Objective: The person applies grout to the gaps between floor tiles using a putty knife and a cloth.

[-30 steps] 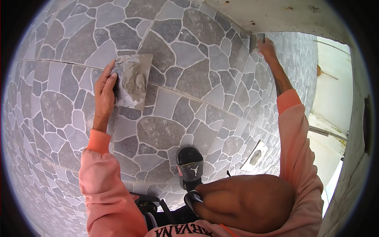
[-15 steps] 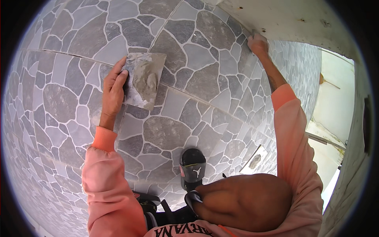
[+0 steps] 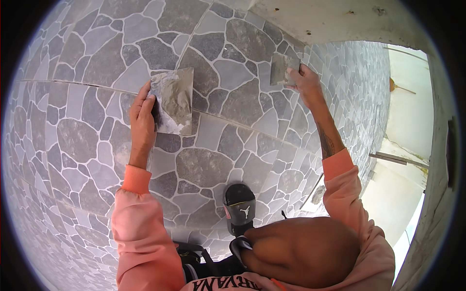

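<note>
In the head view my left hand (image 3: 143, 114) grips the edge of a flat square plate (image 3: 174, 99) that carries a heap of grey mortar. My right hand (image 3: 303, 82) is closed on a smaller flat trowel (image 3: 281, 70) smeared with mortar, held over the stone-patterned tiles (image 3: 223, 160) below the concrete ledge. Both tools are up at the far side of me, the left one larger and more heavily loaded.
A weathered concrete ledge (image 3: 330, 24) borders the tiles at top right. Behind my right arm are a broom (image 3: 400, 87), a wooden strip (image 3: 388, 158) and a pale mortar-marked board (image 3: 311, 194). My bare knee (image 3: 301, 247) and a black sandal (image 3: 239, 206) are low in view.
My right hand with the trowel has moved down and left, away from the ledge corner, showing the trowel blade again. My left hand and plate have shifted slightly right since a second ago.
</note>
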Action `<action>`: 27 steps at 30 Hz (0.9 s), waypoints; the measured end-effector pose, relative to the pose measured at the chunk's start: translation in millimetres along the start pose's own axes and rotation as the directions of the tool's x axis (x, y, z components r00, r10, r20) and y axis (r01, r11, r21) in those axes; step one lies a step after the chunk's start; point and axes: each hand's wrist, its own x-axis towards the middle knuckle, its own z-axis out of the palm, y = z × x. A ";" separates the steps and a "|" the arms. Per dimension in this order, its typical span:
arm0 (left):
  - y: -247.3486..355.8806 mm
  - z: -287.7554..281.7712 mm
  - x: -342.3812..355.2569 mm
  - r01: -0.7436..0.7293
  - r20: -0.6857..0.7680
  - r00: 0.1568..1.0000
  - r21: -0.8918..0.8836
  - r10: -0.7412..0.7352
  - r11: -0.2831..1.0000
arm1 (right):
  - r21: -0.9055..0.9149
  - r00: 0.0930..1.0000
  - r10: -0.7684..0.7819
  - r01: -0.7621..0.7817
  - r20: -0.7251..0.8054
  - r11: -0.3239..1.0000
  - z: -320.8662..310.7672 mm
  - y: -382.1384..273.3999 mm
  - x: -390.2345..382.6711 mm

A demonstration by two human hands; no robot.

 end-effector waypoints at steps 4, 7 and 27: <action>2.0 24.5 8.0 0.056 0.046 0.997 0.002 -0.056 0.998 | -0.168 0.982 -0.145 0.165 0.123 0.972 2.7 -17.6 -55.0; 17.1 48.0 15.3 0.085 0.105 0.990 0.089 -0.095 0.992 | -0.496 0.894 -0.384 0.447 0.229 0.744 11.3 -54.4 -84.9; 49.6 64.6 6.6 0.243 0.271 0.909 0.274 -0.317 0.930 | -0.441 0.485 -0.487 0.872 0.726 0.211 57.6 -108.7 -89.9</action>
